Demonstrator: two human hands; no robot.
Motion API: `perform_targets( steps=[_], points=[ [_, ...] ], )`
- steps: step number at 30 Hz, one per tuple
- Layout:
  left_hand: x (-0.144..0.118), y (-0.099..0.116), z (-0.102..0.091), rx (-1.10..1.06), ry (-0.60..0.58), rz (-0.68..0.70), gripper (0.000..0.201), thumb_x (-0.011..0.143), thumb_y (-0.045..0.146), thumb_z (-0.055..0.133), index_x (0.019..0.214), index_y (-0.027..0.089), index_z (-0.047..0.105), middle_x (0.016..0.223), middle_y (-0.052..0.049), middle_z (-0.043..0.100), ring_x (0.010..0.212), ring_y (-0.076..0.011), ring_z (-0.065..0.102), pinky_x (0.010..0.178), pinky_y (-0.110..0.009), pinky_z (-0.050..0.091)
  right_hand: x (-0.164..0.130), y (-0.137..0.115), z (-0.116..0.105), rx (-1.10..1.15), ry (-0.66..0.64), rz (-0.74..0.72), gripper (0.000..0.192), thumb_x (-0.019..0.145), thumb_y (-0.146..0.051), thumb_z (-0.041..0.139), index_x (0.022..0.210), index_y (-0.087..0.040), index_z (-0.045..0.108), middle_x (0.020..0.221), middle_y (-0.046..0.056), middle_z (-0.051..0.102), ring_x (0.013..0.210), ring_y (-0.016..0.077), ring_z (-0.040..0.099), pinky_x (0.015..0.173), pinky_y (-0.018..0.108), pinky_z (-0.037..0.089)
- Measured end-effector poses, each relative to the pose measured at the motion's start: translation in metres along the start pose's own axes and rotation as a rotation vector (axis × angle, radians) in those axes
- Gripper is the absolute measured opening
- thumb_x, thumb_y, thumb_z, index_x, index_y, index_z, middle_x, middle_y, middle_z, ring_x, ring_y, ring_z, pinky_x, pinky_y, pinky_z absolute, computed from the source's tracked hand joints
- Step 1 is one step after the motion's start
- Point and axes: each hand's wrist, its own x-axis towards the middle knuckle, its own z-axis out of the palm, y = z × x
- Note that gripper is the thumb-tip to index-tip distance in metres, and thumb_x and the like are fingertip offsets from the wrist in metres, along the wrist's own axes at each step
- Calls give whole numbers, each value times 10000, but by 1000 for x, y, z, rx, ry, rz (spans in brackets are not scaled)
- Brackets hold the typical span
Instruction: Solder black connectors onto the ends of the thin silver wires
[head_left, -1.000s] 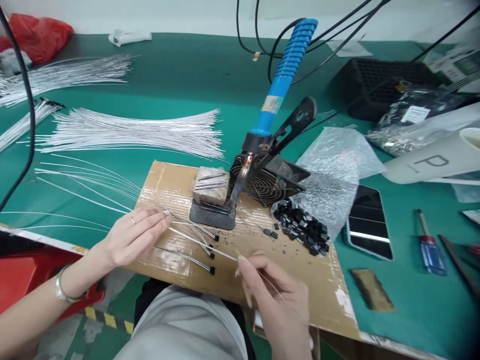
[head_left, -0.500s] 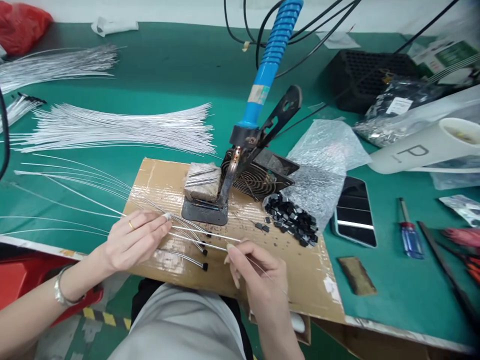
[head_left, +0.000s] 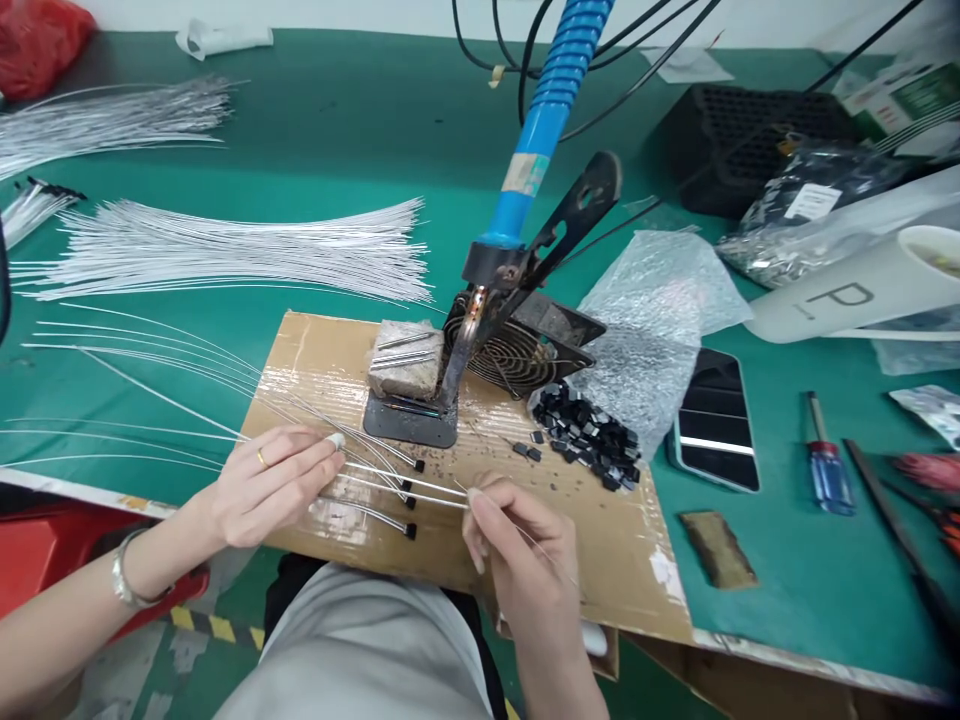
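My left hand (head_left: pixel 281 480) is closed on white wires (head_left: pixel 435 487), two of which stretch right toward my other hand. My right hand (head_left: pixel 517 535) pinches a thin wire (head_left: pixel 544 552) that looks like solder; its tip pokes out beside the white wires' ends. Whether those fingers also grip the wire ends is hard to tell. Under the wires, several finished-looking leads with black connectors (head_left: pixel 409 530) lie on the cardboard (head_left: pixel 525 590). Beyond them a soldering iron with a blue handle (head_left: pixel 536 130) stands clamped in a stand, tip down by a metal base plate (head_left: pixel 409 422).
A grey block (head_left: pixel 405 365) with metal rods sits behind the base plate, beside a small black fan (head_left: pixel 510 350). Black connector pieces (head_left: pixel 589 440) spill from a bubble-wrap bag (head_left: pixel 660 300). A phone (head_left: pixel 712 420), screwdriver (head_left: pixel 829 470) and cup (head_left: pixel 840 290) are rightward; a wire bundle (head_left: pixel 247 250) lies behind.
My right hand has shifted slightly right, and the two white wire ends now lie closer together at its fingertips. My left hand keeps its hold. The whole view has shifted a little.
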Motion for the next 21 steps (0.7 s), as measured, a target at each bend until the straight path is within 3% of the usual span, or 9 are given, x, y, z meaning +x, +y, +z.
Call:
perform_targets(
  steps=[3, 6, 9, 14, 18, 21],
  points=[
    [11, 10, 5, -71, -2, -149, 394, 887, 5, 651, 1258, 139, 629, 940, -114, 805, 852, -238, 744, 731, -356, 639, 0, -2, 3, -75, 21, -87, 357, 978, -295, 662, 635, -200, 633, 573, -22, 509, 558, 120, 476, 528, 260, 361],
    [32, 30, 11, -296, -81, -339, 416, 885, 100, 626, 1299, 106, 584, 1038, -158, 770, 916, -275, 703, 783, -431, 610, -1, -4, 9, -260, 8, -243, 236, 949, -152, 658, 719, -202, 656, 631, -21, 540, 615, 125, 481, 581, 267, 358],
    [52, 49, 19, -465, -136, -402, 301, 945, 126, 533, 1241, 106, 588, 1012, -147, 746, 914, -265, 680, 809, -439, 586, -3, -3, 16, -414, -37, -357, 221, 951, -86, 615, 766, -206, 623, 673, -23, 554, 646, 125, 485, 609, 264, 365],
    [65, 57, 28, -734, -234, -672, 161, 1029, 155, 447, 1034, 185, 605, 847, -53, 696, 752, -178, 633, 642, -296, 523, -4, 1, 17, -381, -52, -290, 205, 976, -105, 603, 805, -214, 626, 706, -25, 592, 648, 122, 511, 609, 255, 388],
    [64, 52, 28, -930, -362, -883, 158, 1059, 247, 475, 1061, 217, 630, 844, -32, 696, 701, -154, 614, 574, -252, 482, -2, 1, 13, -338, -50, -177, 223, 979, -165, 631, 761, -210, 637, 671, -36, 561, 600, 108, 497, 560, 238, 369],
    [64, 52, 29, -985, -381, -966, 154, 1048, 281, 515, 1044, 215, 655, 849, -40, 708, 701, -157, 621, 545, -248, 456, 1, 1, 11, -325, -9, -142, 210, 961, -187, 665, 754, -211, 639, 668, -38, 559, 584, 103, 493, 533, 226, 361]
  ],
)
